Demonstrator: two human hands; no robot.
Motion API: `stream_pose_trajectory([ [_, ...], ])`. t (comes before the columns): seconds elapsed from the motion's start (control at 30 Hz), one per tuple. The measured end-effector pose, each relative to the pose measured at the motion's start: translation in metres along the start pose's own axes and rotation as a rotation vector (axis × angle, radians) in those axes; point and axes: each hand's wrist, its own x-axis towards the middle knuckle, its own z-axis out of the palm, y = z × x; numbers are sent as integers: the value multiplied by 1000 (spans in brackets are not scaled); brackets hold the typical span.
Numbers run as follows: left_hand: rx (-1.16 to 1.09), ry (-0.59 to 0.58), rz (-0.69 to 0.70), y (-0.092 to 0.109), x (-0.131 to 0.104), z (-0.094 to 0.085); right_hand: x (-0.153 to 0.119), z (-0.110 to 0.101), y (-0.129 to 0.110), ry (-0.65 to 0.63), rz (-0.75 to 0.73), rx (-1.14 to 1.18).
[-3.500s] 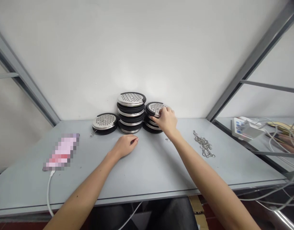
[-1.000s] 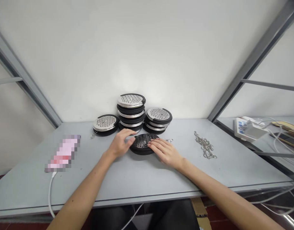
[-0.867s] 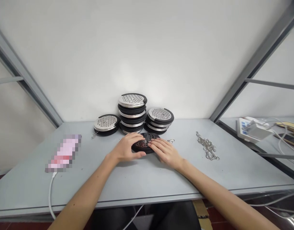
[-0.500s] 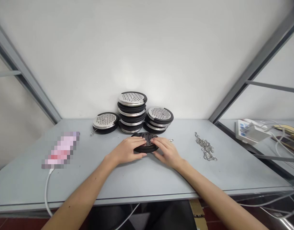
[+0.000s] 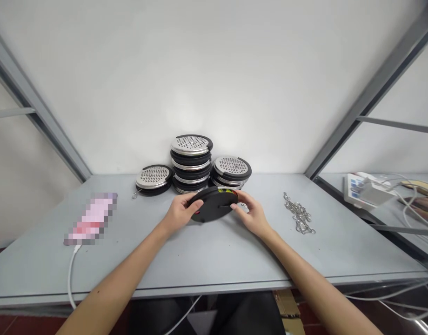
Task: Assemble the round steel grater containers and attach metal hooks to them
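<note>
Between my two hands a round black disc [image 5: 214, 206] is held tilted up, its smooth flat face turned toward me; a patch of yellow, green and red shows at its far rim. My left hand [image 5: 181, 211] grips the left edge, thumb on the face. On the right edge, my right hand [image 5: 250, 214] pinches the disc near a short slit. Just behind stand similar discs with perforated silver tops and black rims: a tall stack [image 5: 191, 163], a shorter stack [image 5: 232, 170] and a low one [image 5: 153, 177] with a small metal loop.
A heap of metal chain or clips [image 5: 299, 214] lies on the grey table [image 5: 200, 265] at right. To the left is a pixelated phone-like object [image 5: 91, 218] with a white cable [image 5: 70, 274]. A power strip [image 5: 364, 190] with cables sits beyond the right frame post.
The black disc has been lifted and tipped from lying flat, perforated side up, so its smooth face now shows. Both hands have shifted from its top to its side edges.
</note>
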Motion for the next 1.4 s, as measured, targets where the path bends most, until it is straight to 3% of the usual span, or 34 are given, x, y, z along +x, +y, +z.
stream_pose_trajectory([
  [0.17, -243, 85, -265, -8, 3, 7, 3, -1, -5, -123, 273, 283],
  [0.27, -199, 112, -344, -12, 6, 8, 3, -2, -7, -192, 395, 346],
  [0.4, -2, 174, -283, -16, 7, 5, 1, 0, -4, -228, 495, 350],
  [0.53, 406, 147, 12, -11, 2, 0, 1, 4, 0, -224, 549, 315],
  [0.63, 625, -87, 186, -3, -5, 2, 1, 7, 2, -217, 525, 243],
  [0.73, 696, -309, 200, 2, -10, 7, 0, 9, 2, -228, 430, 97],
  [0.8, 716, -383, 175, 1, -11, 10, -1, 8, 2, -244, 338, -31],
  [0.93, 696, -408, 129, -4, -11, 9, -5, 8, 5, -224, 172, -312],
  [1.07, 659, -426, 101, -5, -10, 4, -7, 10, 9, -195, 76, -418],
  [1.23, 648, -439, 42, -1, -10, 4, -1, -3, 7, 70, 164, -361],
  [1.33, 670, -451, 9, 0, -10, 3, 5, -20, 14, 175, 257, -382],
  [1.4, 684, -454, 2, -2, -9, 2, 6, -31, 24, 159, 257, -500],
])
